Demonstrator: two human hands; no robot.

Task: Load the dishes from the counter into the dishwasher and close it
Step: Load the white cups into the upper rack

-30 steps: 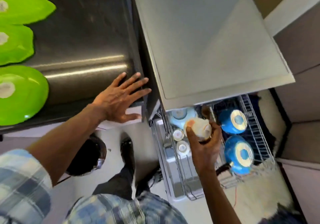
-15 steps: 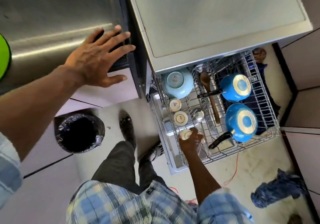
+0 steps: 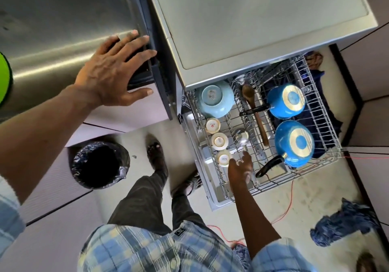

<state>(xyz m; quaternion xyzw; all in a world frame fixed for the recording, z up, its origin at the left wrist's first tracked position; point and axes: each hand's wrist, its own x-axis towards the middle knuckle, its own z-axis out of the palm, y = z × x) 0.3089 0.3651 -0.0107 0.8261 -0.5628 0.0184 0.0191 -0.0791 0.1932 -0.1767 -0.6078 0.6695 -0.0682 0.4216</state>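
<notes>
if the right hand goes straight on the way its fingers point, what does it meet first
Most likely the metal ladle lying in the rack: the right hand points toward the ladle's bowl, with the cup off to its side. Depth is unclear, so it may pass above.

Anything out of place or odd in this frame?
Nothing in the rack looks tipped or spilled. On the floor, a thin red cord trails loose below the rack's front edge, and a crumpled blue cloth lies beside it; both seem trip hazards.
</notes>
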